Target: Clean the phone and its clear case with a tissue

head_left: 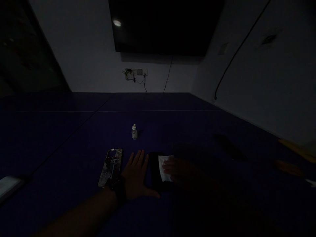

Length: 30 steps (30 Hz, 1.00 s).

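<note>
My left hand lies palm down on the dark blue tabletop with its fingers spread. Its thumb points right, close to the lower edge of a flat black rectangular object; whether they touch is too dark to tell. My right hand presses a white cloth or tissue down on that black object, its fingertips on top and its thumb hidden in shadow. Left of my left hand lies a phone case with a patterned back and a camera cutout. Beyond it stands a small dropper bottle with a white top.
At the left edge sits a white boxy object. A dark item lies to the right, with an orange-brown thing and a yellow strip farther over. A wall screen hangs above sockets. The room is very dim.
</note>
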Motion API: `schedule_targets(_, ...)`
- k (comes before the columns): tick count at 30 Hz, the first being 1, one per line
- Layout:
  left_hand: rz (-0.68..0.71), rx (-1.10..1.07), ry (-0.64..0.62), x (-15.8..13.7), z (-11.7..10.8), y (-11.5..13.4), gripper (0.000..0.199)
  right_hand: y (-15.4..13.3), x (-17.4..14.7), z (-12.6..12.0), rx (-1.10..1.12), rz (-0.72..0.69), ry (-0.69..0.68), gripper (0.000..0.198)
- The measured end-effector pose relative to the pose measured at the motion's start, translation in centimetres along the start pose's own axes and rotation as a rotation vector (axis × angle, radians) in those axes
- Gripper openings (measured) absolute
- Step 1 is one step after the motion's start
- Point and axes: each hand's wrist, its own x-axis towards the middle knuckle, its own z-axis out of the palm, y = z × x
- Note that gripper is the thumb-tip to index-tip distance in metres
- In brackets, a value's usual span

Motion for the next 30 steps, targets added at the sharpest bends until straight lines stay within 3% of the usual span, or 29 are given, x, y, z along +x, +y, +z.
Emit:
schedule_targets(7,-0.006,0.006,0.009,0.0,0.0,0.0,0.142,0.2,-0.1,0.5,-0.021,0.111,-0.018,0.039)
schedule_targets(13,0.003,-0.019,0.009,0.0,-0.1,0.0,0.14,0.4,-0.4,0.6,0.021,-0.005,-0.021,0.039)
schedule_targets(19,0.019,-0.005,0.049,0.0,0.4,-0.3,0.137,0.2,0.6,0.3,-0.04,0.117,-0.023,0.037)
schedule_targets(23,0.019,0.008,0.055,0.0,0.7,-0.3,0.135,0.4,-0.2,0.0,-0.036,0.062,0.02,0.037)
schedule_targets(30,0.004,-0.008,0.034,-0.1,0.2,0.0,0.139,-0.5,0.8,0.5,0.012,0.022,-0.05,0.042)
